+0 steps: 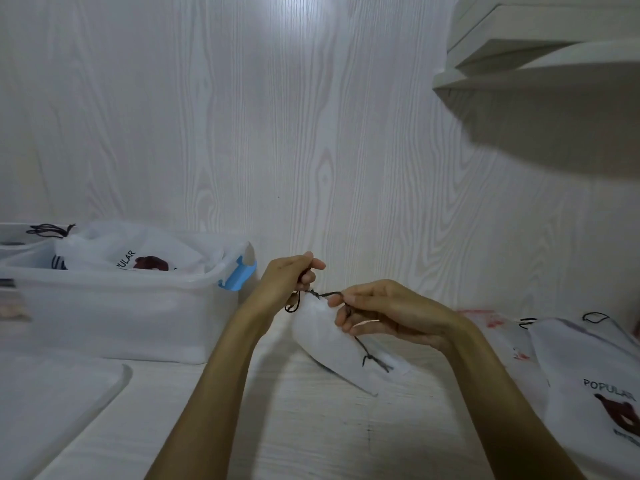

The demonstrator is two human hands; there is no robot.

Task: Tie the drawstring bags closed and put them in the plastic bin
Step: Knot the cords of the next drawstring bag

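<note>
Over the pale wood-grain table [311, 427], our left hand [291, 278] and right hand [381, 310] each pinch the cord [329, 294] of the drawstring bag [332, 337]; plastic bin [114, 306] at nine o'clock. Uneven pulling could slip the knot.

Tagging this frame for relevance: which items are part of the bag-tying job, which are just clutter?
Job:
- left hand and right hand, each pinching the dark drawstring
- white bag being tied
- plastic bin, one tied bag inside
- untied bags waiting at right

Lying about:
- bin lid on the table
- wall shelf
</note>
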